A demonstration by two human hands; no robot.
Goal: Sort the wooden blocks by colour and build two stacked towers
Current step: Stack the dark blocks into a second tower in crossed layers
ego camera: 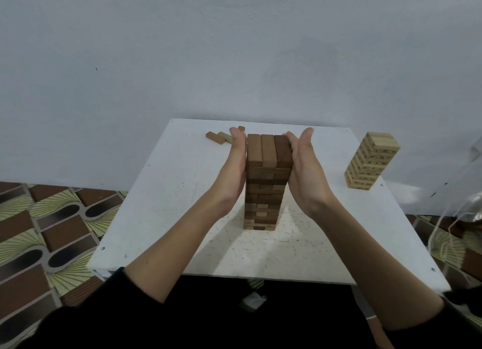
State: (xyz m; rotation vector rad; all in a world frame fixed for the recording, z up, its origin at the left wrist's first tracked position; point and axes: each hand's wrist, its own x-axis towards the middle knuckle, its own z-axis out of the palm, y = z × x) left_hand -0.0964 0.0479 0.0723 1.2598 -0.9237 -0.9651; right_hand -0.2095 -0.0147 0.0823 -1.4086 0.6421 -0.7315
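Two flat hands (236, 166) (303, 171), rectangular wooden tower (266, 184)

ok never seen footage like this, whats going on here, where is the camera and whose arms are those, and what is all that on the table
There is only one picture, taken by a wide-angle camera worn on a person's head, looking forward and down. So the two arms reaching in from the bottom belong to the wearer. No machine is involved.

The left hand and right hand are flat and open, pressed against opposite sides of the dark wooden tower in the middle of the white table, as if squaring it up. Nothing is gripped or lifted.

At the table's far right stands a second, shorter tower of pale blocks. A few loose blocks lie at the far edge, behind the left hand. Below the table you see patterned floor tiles.
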